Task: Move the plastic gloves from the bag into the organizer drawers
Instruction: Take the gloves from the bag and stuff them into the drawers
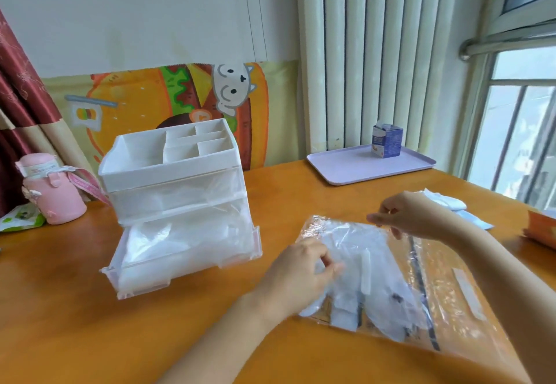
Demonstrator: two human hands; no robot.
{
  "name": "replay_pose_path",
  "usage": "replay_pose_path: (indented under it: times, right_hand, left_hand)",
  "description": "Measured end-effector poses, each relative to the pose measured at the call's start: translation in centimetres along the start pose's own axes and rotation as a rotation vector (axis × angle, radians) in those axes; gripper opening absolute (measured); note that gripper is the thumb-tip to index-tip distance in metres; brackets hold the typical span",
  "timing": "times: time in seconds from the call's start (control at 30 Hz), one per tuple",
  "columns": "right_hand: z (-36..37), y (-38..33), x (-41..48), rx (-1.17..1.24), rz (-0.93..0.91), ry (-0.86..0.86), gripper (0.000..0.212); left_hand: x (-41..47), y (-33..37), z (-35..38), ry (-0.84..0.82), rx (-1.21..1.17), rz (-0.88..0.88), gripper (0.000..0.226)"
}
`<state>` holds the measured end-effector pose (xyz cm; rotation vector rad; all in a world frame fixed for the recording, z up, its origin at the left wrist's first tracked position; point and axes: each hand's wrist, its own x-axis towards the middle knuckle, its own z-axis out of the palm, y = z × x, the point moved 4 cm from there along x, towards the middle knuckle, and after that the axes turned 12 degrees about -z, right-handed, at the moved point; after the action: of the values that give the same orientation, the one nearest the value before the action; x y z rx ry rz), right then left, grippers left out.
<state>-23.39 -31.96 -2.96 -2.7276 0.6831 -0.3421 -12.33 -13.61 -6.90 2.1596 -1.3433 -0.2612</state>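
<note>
Bag (436, 293) laid flat on surface (75, 323), right of organizer (168, 154). Gloves (361, 263) pinched by left hand (301, 272) at bag mouth. Bag edge pinched by right hand (403, 215). Bottom drawer (135, 281) seen open, stuffed with clear plastic.

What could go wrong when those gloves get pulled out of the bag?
The gloves look thin and slippery, so the left hand pinching them might drag out a whole clump that spills on the table. The open bottom drawer already looks stuffed, so more may pop out or jam it.
</note>
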Motion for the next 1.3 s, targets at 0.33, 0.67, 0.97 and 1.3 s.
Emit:
replay_pose_path:
  times: [0.33,0.67,0.97,1.3]
  right_hand:
    - [2.5,8.8,-0.9,-0.067,0.353,-0.232,0.025]
    - [2.7,6.4,-1.7,0.068,0.238,-0.367,0.010]
    - [3.5,4.9,-2.1,0.446,0.017,-0.272,0.048]
    - [4.3,3.2,-1.1,0.043,-0.045,-0.073,0.047]
  left_hand:
    - [0.6,-4.6,4.2,-0.142,0.189,-0.147,0.066]
    - [0.4,-5.0,4.4,-0.114,0.255,-0.205,0.065]
    - [0.4,-5.4,4.4,-0.102,0.284,-0.265,0.065]
    - [0.4,-5.4,4.4,-0.120,0.290,-0.272,0.064]
